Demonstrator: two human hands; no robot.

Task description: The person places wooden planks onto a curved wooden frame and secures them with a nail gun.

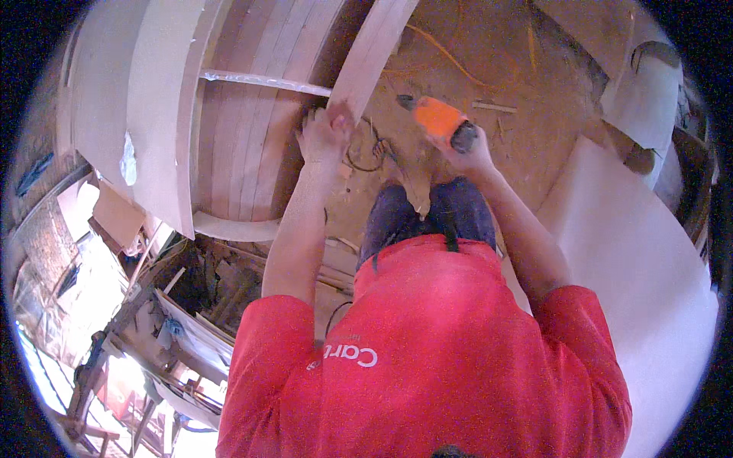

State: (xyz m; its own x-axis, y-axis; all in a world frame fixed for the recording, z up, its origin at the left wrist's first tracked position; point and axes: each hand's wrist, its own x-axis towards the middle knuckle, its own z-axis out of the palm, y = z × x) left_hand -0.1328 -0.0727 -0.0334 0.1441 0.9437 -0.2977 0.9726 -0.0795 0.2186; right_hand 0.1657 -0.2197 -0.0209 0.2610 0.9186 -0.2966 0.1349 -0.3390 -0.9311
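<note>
My left hand [324, 136] is closed around the lower end of a long flat wooden board [372, 57], its fingers bent over the board's left edge. This board runs along the open side of a large wooden cabinet-like frame [191, 145]. Out to the right, my right hand [472, 156] grips an orange and black power drill [440, 120]. The drill's dark nose points left toward the board, with a gap between them. My right fingers are partly hidden under the tool.
An orange cord [447, 53] lies across the dusty brown floor [527, 99]. Large pale sheets [626, 252] stand at the right. A white-smeared crosspiece [263, 81] spans the frame. Scrap wood and clutter [221, 282] fill the lower left.
</note>
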